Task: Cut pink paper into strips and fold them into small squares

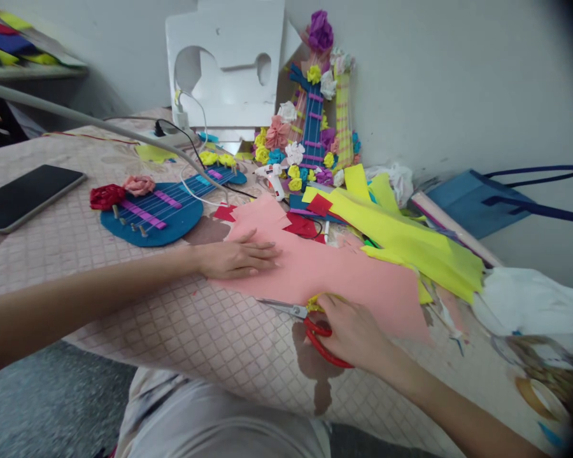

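A large pink sheet (344, 273) lies on the patterned tablecloth before me, its left end cut into an irregular shape. My left hand (239, 256) rests flat on the left part of it, fingers stretched out. At the sheet's near edge, my right hand (351, 324) grips scissors (322, 337) with red handles and a yellow wrapping on one loop. Their blades point left along that edge and look nearly closed. Beyond my left hand lies a blue guitar-shaped craft piece (160, 213) with strings, purple strips and flowers.
A phone (26, 194) lies at the left. Behind the sheet are a glue gun (272, 178), red scraps (303, 226) and yellow sheets (401, 235). Decorated craft guitars (314, 121) lean on the wall beside white foam (229, 95). A blue bag (477, 200) and tape roll (542, 397) sit right. Cables cross the back left.
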